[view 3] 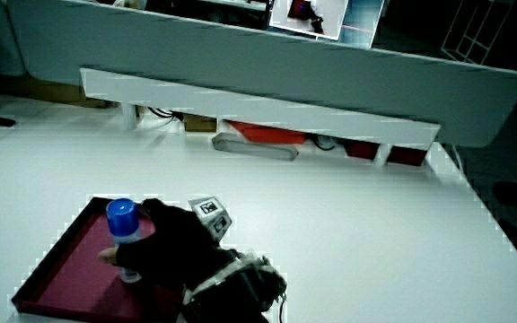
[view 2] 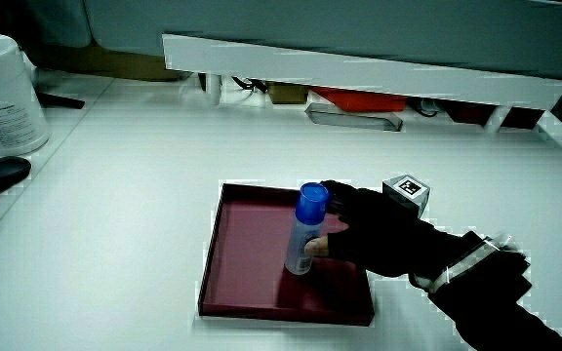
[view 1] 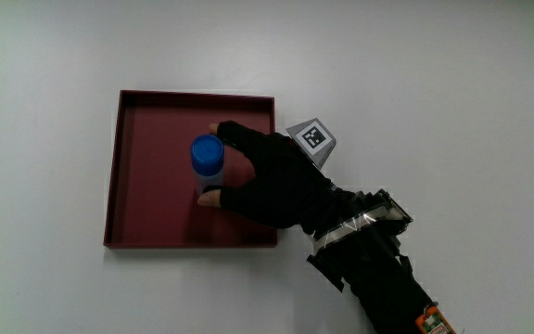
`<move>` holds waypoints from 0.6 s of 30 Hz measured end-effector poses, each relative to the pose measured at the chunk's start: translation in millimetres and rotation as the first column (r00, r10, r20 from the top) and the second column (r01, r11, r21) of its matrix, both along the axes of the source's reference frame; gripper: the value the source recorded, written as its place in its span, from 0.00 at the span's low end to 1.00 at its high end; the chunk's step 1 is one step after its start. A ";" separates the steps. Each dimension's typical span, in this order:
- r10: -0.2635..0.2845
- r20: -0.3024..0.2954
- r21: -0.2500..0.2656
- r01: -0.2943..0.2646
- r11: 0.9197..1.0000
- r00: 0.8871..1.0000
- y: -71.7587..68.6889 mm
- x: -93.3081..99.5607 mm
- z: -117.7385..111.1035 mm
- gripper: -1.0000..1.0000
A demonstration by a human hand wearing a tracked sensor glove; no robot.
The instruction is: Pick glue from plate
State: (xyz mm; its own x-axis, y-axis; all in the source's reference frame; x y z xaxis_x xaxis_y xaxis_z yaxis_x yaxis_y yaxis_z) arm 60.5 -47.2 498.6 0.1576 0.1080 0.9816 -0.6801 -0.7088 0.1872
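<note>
While the glue stick (view 1: 207,160) stood upright on the floor of the dark red tray (view 1: 137,186), the gloved hand (view 1: 272,178) was wrapped around its clear body, just under the blue cap (view 1: 207,149). In the main view a bare fingertip (view 1: 213,128) showed past the cap on the side away from the person, and the thumb tip (view 1: 210,197) pressed against the tube on the side nearer the person, so the glue sat between them in a closed grasp. In a side view the thumb (view 2: 316,247) lay against the lower half of the tube (view 2: 303,241), whose base seemed to touch the tray floor, though contact could not be told for certain. In both side views the cap rose above the fingers. The glue was near the middle of the tray, well inside its raised rim. The palm hung over the tray, and the forearm (view 1: 378,269) crossed the tray's edge near the corner closest to the person. The patterned cube (view 1: 312,139) on the back of the hand sat just outside the tray, over the white table (view 1: 452,83).
</note>
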 end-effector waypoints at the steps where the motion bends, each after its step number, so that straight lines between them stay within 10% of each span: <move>1: 0.014 -0.015 0.024 -0.013 1.000 1.000 -0.4 0.7 1.7 0.59; 18: 0.128 0.069 0.058 -0.132 0.990 0.989 3.5 0.3 1.8 1.00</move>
State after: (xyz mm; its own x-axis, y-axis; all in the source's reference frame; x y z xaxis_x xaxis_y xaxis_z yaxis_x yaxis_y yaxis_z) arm 60.8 -43.7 500.4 0.0821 0.0620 0.9947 -0.5909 -0.8007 0.0987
